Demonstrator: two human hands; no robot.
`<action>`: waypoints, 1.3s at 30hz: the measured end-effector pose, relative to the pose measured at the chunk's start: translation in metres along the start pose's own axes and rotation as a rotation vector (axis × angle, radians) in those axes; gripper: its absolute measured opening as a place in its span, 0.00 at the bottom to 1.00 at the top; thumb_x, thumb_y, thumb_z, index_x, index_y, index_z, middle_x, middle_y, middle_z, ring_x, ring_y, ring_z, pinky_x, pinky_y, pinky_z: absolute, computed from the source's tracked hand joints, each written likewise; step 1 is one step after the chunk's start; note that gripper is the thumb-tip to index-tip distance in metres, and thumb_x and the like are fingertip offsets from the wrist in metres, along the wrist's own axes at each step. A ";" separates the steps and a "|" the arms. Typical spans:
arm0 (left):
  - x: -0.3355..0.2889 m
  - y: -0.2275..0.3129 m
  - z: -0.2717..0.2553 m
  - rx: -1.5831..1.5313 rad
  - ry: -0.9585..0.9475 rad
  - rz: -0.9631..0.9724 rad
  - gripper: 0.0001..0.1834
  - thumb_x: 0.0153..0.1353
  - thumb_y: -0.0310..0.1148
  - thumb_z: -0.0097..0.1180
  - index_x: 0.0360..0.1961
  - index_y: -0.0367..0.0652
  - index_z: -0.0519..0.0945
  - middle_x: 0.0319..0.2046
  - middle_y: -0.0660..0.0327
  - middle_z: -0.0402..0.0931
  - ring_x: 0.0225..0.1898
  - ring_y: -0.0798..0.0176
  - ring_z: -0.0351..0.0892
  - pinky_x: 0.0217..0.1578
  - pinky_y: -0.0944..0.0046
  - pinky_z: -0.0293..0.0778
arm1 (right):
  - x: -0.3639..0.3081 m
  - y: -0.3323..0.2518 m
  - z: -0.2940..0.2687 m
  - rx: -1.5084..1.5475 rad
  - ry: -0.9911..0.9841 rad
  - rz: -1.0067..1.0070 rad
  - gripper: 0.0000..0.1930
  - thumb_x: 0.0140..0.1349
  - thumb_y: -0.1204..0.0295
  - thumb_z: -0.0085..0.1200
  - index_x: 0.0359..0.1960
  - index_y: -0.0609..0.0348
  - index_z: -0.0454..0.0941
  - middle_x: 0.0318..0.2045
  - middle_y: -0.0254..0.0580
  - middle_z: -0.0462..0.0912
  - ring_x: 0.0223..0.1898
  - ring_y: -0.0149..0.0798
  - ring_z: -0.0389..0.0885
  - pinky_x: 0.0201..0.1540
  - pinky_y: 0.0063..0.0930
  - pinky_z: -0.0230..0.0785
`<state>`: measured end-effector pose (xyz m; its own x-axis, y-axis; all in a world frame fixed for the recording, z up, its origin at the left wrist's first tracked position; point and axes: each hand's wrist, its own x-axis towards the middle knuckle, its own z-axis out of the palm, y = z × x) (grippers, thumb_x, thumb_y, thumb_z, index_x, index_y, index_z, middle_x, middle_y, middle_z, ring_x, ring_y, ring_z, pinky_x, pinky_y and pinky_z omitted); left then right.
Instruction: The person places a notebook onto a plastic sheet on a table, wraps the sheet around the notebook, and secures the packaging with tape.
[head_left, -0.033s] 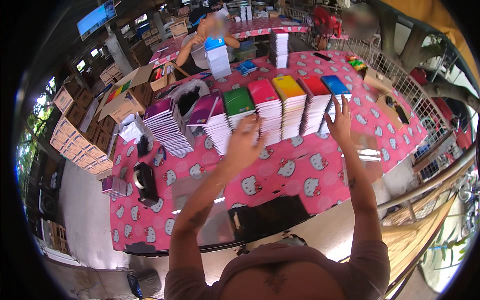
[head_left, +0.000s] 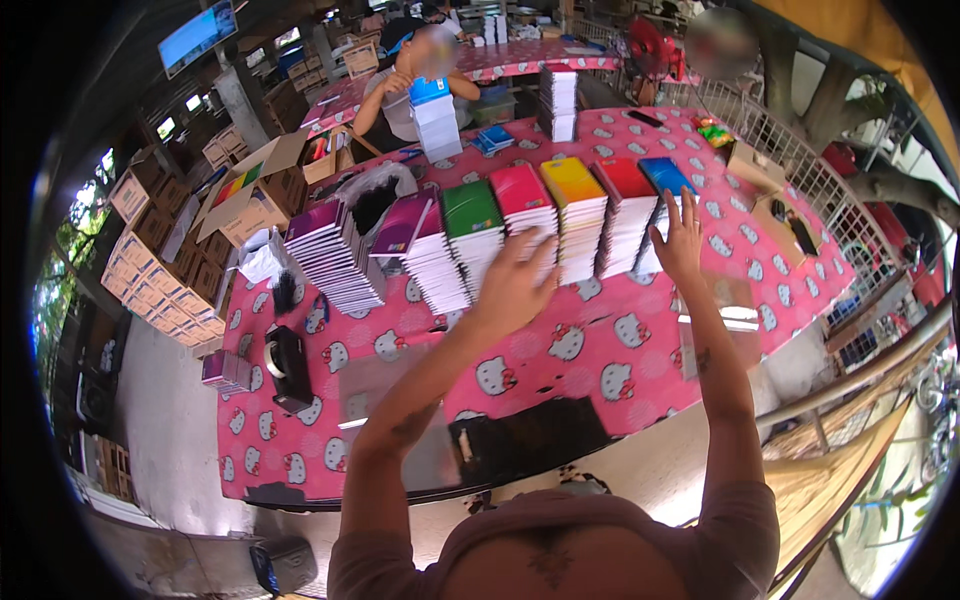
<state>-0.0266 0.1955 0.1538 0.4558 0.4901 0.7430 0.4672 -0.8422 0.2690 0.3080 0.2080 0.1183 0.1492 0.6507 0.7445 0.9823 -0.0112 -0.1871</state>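
Observation:
Across the table, tall stacks of spiral notebooks stand side by side: a leaning purple stack (head_left: 335, 262), another purple stack (head_left: 404, 226), then a green stack (head_left: 472, 208), a pink stack (head_left: 522, 188), a yellow stack (head_left: 574, 181), a red stack (head_left: 625, 178) and a blue stack (head_left: 667, 175) at the right end. My left hand (head_left: 515, 285), fingers apart, is in front of the pink stack and covers part of its near side; contact is hard to make out. Fingers spread, my right hand (head_left: 680, 238) rests against the near right side of the blue stack.
A black tape dispenser (head_left: 288, 370) and a small notebook stack (head_left: 227, 372) sit at left on the pink tablecloth (head_left: 500, 375). Cardboard boxes (head_left: 165, 290) are piled left of the table. Across it, a co-worker (head_left: 415, 85) is behind a white-sided notebook stack (head_left: 437, 130).
My left hand has moved right, from before the green stack to before the pink one. My right hand stays by the blue stack. The view has shifted slightly.

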 end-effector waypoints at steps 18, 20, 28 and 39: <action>0.079 0.081 0.055 0.159 0.015 0.128 0.08 0.59 0.32 0.59 0.36 0.40 0.81 0.22 0.56 0.81 0.21 0.56 0.81 0.24 0.58 0.77 | -0.193 0.039 -0.004 1.650 -0.574 0.346 0.19 0.49 0.89 0.49 0.43 0.59 0.76 0.56 0.41 0.74 0.60 0.39 0.72 0.62 0.32 0.66; 0.027 0.086 0.048 0.166 -0.313 -0.197 0.11 0.60 0.39 0.58 0.32 0.41 0.79 0.19 0.54 0.79 0.20 0.53 0.81 0.23 0.55 0.76 | -0.217 0.009 0.021 1.414 -0.806 0.127 0.17 0.50 0.88 0.49 0.41 0.57 0.78 0.54 0.43 0.77 0.61 0.43 0.74 0.63 0.39 0.66; -0.119 0.023 0.112 0.189 -0.301 -0.631 0.23 0.65 0.49 0.58 0.52 0.43 0.81 0.33 0.45 0.83 0.32 0.39 0.83 0.33 0.43 0.77 | -0.108 -0.082 0.052 0.846 -0.463 -0.272 0.20 0.52 0.81 0.55 0.49 0.54 0.79 0.61 0.44 0.74 0.64 0.56 0.69 0.64 0.51 0.61; -0.015 0.004 -0.059 0.458 0.128 -0.176 0.21 0.61 0.23 0.58 0.56 0.40 0.78 0.51 0.49 0.81 0.49 0.48 0.82 0.64 0.44 0.65 | -0.014 -0.122 0.003 0.761 0.020 -0.463 0.19 0.52 0.79 0.60 0.47 0.51 0.80 0.40 0.37 0.80 0.43 0.43 0.78 0.50 0.40 0.65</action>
<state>-0.0761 0.1712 0.1802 0.2572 0.5601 0.7875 0.8262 -0.5501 0.1215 0.1853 0.2021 0.1287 -0.2353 0.4510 0.8609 0.6041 0.7618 -0.2340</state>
